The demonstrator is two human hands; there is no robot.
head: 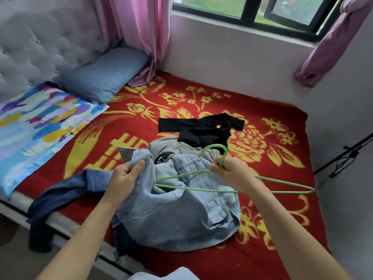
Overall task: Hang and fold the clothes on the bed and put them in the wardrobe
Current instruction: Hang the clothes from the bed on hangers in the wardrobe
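Denim jacket (pixel 177 209), pale blue, was heaped at the bed's (pixel 282 229) near edge, collar pinched by the left hand (pixel 125 176). Green hanger (pixel 222 178) was gripped at its neck by the right hand (pixel 232 172), one arm entering the jacket. Step judged: hanging. Next required: second shoulder seated.

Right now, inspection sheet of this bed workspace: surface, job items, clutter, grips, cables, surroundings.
Surface: red and yellow floral blanket on the bed.
Job's things: light denim jacket, green hanger with one end inside it; black garment and grey garment behind; dark blue garment over the bed edge.
Clutter: blue pillow, multicoloured pillow.
Grips: left hand grips the jacket collar; right hand grips the hanger below its hook.
Cables: black cable on a stand.
Surroundings: grey headboard, pink curtain, window.
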